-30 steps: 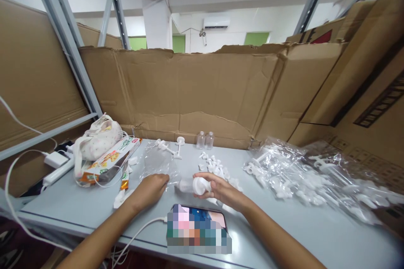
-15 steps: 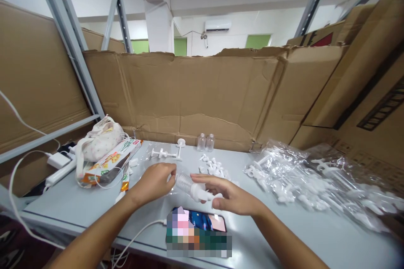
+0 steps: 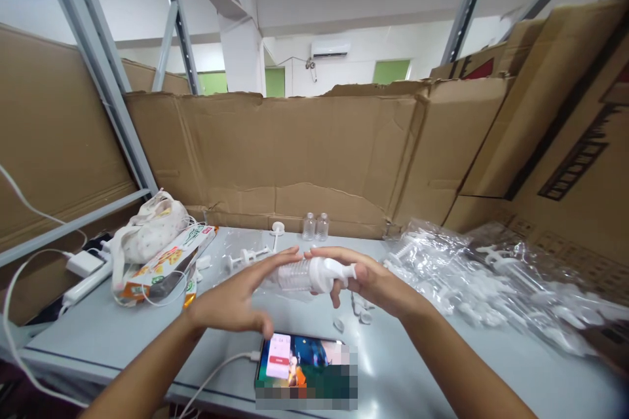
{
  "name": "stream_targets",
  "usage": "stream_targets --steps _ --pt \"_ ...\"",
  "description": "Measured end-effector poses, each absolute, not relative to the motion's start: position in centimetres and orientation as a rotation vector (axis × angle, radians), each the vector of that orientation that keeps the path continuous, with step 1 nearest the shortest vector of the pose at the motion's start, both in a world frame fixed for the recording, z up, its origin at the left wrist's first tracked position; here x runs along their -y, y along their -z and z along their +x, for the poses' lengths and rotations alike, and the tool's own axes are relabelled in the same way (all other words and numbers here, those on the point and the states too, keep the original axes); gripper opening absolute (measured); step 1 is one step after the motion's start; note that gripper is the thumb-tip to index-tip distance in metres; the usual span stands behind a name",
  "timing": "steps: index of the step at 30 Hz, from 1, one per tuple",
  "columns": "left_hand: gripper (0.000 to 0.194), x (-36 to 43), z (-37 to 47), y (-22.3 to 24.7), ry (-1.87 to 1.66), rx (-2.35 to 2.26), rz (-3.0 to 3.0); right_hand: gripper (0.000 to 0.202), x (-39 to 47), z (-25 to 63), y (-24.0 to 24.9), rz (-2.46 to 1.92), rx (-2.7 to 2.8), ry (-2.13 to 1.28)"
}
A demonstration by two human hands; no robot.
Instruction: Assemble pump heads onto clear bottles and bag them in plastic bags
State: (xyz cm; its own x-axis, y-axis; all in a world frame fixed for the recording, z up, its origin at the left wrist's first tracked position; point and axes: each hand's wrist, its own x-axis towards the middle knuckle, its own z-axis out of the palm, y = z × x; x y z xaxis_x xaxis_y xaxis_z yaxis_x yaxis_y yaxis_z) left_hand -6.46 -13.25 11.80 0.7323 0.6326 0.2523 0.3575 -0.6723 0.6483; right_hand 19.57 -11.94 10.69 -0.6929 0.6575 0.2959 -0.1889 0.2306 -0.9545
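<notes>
A clear ribbed plastic bottle [image 3: 295,275] with a white spouted top [image 3: 325,273] lies tilted sideways above the table. My right hand [image 3: 373,281] holds it by the white end, thumb at the spout and fingers over the top. My left hand [image 3: 230,301] is open at the bottle's clear end, its thumb spread well away from the fingers; whether the fingertips touch the bottle is hard to tell. Below both hands a phone [image 3: 314,363] rests on the table with its screen lit and a cable plugged in. Small white plastic parts [image 3: 362,311] lie partly hidden beneath my right hand.
Two small clear bottles [image 3: 315,227] stand by the cardboard wall [image 3: 295,150]. White plastic pieces [image 3: 246,256] lie behind my left hand. Clear bags of white parts [image 3: 457,281] cover the right side. A cloth bag [image 3: 152,222], a snack box [image 3: 171,260] and a power strip [image 3: 83,285] sit left.
My left hand has gone from curled at the bottle's end to open, thumb spread. The bottle has risen slightly and turned closer to level, with my right hand around its white end.
</notes>
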Motion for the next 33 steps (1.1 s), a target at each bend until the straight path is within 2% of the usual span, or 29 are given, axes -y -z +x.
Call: stream_targets --steps 2,5,6,7,10,13,16,20,27,33 --pt "0.073 13.7 -6.5 -11.6 -0.705 -0.764 2.445 0.067 12.2 19.6 -11.1 -0.395 1.739 -1.61" --pt "0.021 14.3 -6.0 -11.5 -0.946 -0.819 2.553 0.063 12.5 19.5 -11.9 -0.379 1.715 -1.62" --pt "0.008 14.4 -5.8 -11.5 -1.021 -0.828 2.58 0.062 12.6 19.4 -12.1 -0.381 1.716 -1.613" --pt "0.004 14.6 -5.6 -11.6 -1.077 -0.821 2.612 0.062 12.7 19.4 -12.3 -0.384 1.722 -1.604" --pt "0.01 15.0 -5.4 -12.1 -1.151 -0.707 2.725 0.061 13.0 19.3 -12.7 -0.43 1.764 -1.554" --pt "0.014 15.3 -5.2 -12.5 -1.175 -0.592 2.744 0.055 13.3 19.1 -13.1 -0.569 1.878 -1.348" --pt "0.009 15.4 -4.9 -12.6 -1.247 -0.661 2.607 0.043 13.6 18.8 -13.6 -0.681 1.946 -1.075" --pt "0.006 15.3 -4.4 -12.9 -1.322 -0.767 2.377 0.038 13.7 18.5 -14.0 -0.689 1.852 -0.922" --pt "0.012 15.3 -4.1 -13.8 -1.408 -0.9 2.213 0.032 14.0 19.1 -13.3 -0.685 1.756 -1.002" --pt "0.007 16.1 -3.2 -14.0 -1.431 -0.83 2.387 0.021 14.4 18.2 -12.9 -0.623 1.76 -1.231"
